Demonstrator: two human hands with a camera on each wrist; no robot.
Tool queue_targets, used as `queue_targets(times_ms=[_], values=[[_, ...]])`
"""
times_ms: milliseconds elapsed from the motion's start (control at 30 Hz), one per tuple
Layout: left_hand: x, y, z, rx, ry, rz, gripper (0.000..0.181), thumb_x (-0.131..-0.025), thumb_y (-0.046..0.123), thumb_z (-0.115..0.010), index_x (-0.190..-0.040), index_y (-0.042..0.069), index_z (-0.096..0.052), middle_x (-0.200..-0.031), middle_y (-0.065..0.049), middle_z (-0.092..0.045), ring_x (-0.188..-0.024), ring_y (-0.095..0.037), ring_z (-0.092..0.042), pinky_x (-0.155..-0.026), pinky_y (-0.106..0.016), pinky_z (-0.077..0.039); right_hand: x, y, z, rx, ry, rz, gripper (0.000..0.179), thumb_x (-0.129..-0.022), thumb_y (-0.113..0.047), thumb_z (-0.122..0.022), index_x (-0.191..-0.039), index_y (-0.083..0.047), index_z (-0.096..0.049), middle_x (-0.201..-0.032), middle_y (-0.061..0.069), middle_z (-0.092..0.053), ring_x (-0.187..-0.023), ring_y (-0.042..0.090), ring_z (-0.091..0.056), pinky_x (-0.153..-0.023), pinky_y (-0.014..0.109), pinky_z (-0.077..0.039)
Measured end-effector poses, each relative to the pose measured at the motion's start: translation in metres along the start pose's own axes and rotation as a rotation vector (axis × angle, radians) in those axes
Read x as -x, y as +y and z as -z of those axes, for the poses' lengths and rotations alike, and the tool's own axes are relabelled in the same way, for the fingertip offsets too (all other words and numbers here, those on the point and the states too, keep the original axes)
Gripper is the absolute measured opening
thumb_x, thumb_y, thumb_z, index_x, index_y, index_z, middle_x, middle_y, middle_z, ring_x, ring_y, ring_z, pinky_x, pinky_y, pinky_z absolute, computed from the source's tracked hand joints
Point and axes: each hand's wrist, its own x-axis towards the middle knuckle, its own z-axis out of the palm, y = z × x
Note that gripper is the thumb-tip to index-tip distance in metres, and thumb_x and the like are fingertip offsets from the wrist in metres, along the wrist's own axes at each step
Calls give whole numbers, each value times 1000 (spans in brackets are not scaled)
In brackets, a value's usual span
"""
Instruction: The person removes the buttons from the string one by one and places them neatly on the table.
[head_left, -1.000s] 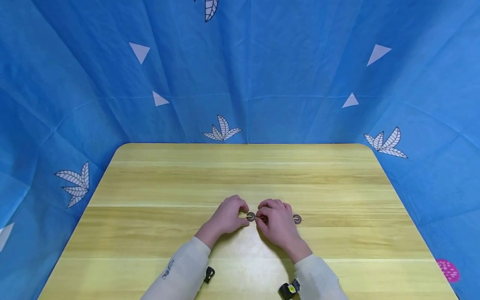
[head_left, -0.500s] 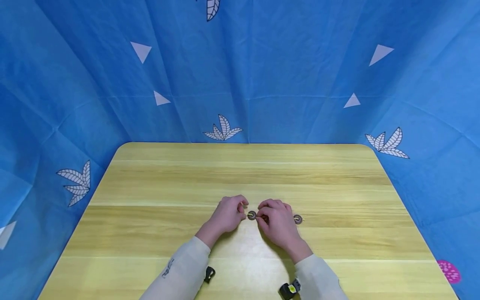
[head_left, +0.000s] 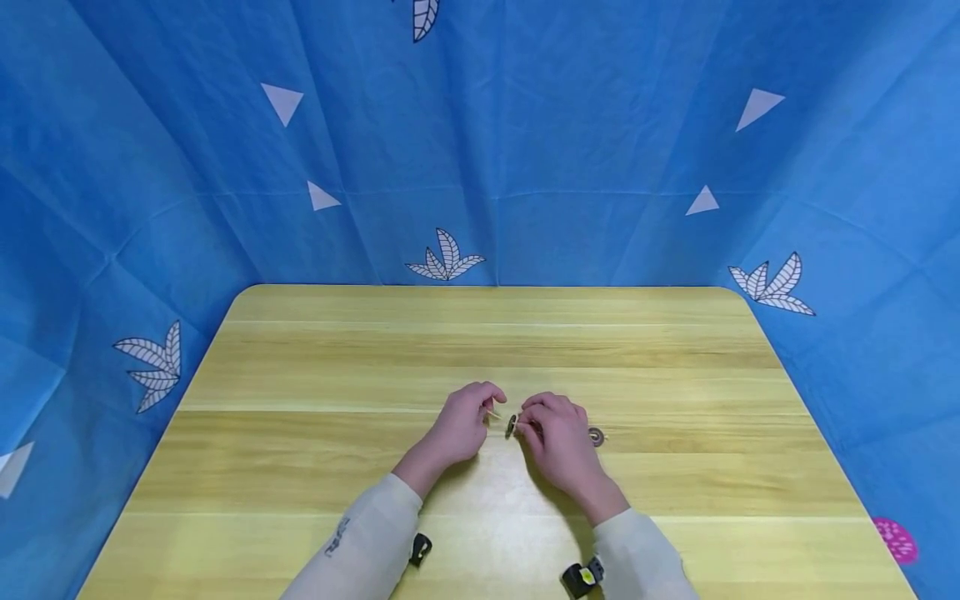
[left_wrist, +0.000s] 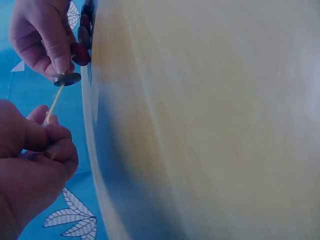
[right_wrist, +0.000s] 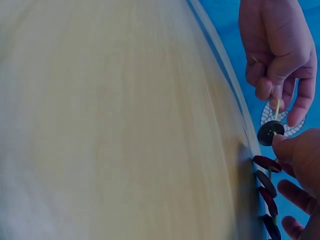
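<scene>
In the head view my left hand (head_left: 459, 423) pinches a thin yellow string (head_left: 493, 415). The string runs from its fingers to a dark round button (head_left: 512, 427), which stands nearly edge-on. My right hand (head_left: 558, 437) holds that button with thumb and fingertips. Another brown button (head_left: 596, 437) shows just right of the right hand. The right wrist view shows the string passing through the held dark button (right_wrist: 270, 133), with several dark and reddish buttons (right_wrist: 266, 163) strung in a row below it. From the left wrist, the taut string (left_wrist: 55, 103) is plain.
Both hands are above a pale wooden table (head_left: 300, 350) with rounded far corners. A blue patterned cloth (head_left: 525, 125) hangs behind and at the sides. Small black camera mounts (head_left: 577, 579) sit at the wrists.
My left hand has shifted slightly up and right and now pulls the string. The button between the hands has turned from lying face up to nearly edge-on. The right hand stays nearly in place.
</scene>
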Motion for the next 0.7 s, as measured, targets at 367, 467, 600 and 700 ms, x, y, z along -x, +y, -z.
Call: queue_targets(times_ms=[367,467,600,700], values=[[2,9,2,-26,-80,59,25,-93,12,-70,-118,5,-68,-91,0,-53,-85,-19,-51,-74,-33,-44,-1,-1,8,-7,11,-26,11,-90,-11,-75,-84,-18,-69,-108,-4,-64,-104,22,-58,-93,51,-38],[3,9,1,-22,-68,62,32,-88,18,-78,-117,7,-71,-93,0,-54,-86,-19,-52,-73,-32,-45,-1,-2,10,-17,11,-31,11,-90,-10,-75,-85,-18,-69,-108,-3,-64,-105,23,-57,-93,52,-38],[4,9,1,-21,-59,53,37,-84,21,-84,-116,8,-73,-92,-3,-57,-84,-20,-53,-72,-32,-45,-1,-3,10,-15,15,-24,11,-91,-10,-75,-85,-18,-68,-109,-3,-64,-107,24,-57,-95,53,-37],[4,8,1,-44,-64,43,37,-82,23,-85,-115,10,-75,-88,-2,-58,-79,-18,-52,-70,-32,-45,-1,-5,11,7,15,-11,12,-91,-11,-75,-86,-18,-68,-110,-3,-64,-108,25,-57,-95,54,-38]])
